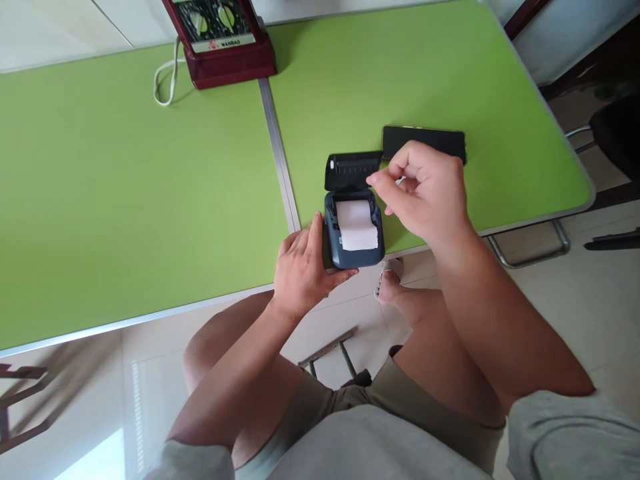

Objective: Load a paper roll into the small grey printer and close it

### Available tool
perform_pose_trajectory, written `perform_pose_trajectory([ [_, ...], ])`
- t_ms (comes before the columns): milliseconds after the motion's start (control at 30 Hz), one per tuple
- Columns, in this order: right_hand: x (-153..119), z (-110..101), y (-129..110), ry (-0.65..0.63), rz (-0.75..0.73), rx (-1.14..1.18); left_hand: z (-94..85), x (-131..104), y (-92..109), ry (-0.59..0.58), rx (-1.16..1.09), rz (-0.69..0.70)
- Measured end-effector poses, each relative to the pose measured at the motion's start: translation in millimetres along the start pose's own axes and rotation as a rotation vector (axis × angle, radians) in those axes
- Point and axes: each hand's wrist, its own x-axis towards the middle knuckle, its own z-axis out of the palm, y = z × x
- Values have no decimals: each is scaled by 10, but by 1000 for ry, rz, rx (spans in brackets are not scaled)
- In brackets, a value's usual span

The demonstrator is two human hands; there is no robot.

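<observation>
A small dark blue thermal printer point(354, 259) sits at the front edge of the table with its black lid point(353, 170) swung back. White paper point(357, 223) lies in its bay, with the end hanging over the front rim. My left hand point(303, 270) grips the printer from the left, fingers along its side and thumb under the front. Over the right edge of the lid is my right hand point(425, 193), fingers curled in a pinch. Its fingertips overlap the lid's corner; whether they hold anything is unclear.
Behind my right hand a black phone point(425, 137) lies on the green table point(150, 193). A dark red appliance with dials point(233, 63) and a white cord point(173, 77) stands at the back. A metal strip point(277, 147) crosses the tabletop. A dark chair point(617, 133) is at right.
</observation>
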Motion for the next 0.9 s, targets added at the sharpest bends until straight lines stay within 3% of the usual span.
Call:
perform_pose_trajectory([
  [100, 5, 38, -48, -84, -27, -322, -16, 4, 17, -11, -14, -8],
  [233, 2, 76, -158, -320, -14, -686, -30, 12, 21, -28, -21, -4],
  [433, 85, 72, -281, -535, 53, -827, -56, 18, 12, -45, -53, 4],
  [600, 153, 20, -280, -590, 22, -755, -71, 15, 18, -76, -46, -8],
  [733, 106, -279, -231, -501, 68, -269, -55, 18, 9, -64, -42, 2],
  [800, 56, -463, -111, -314, 143, 26, -48, 22, 0, -59, -46, 11],
  [867, 5, -609, 109, -29, 183, 295, -46, 25, -9, -56, -50, 9],
  [900, -18, -656, 253, 17, 236, 377, -45, 27, -13, -55, -51, 7],
])
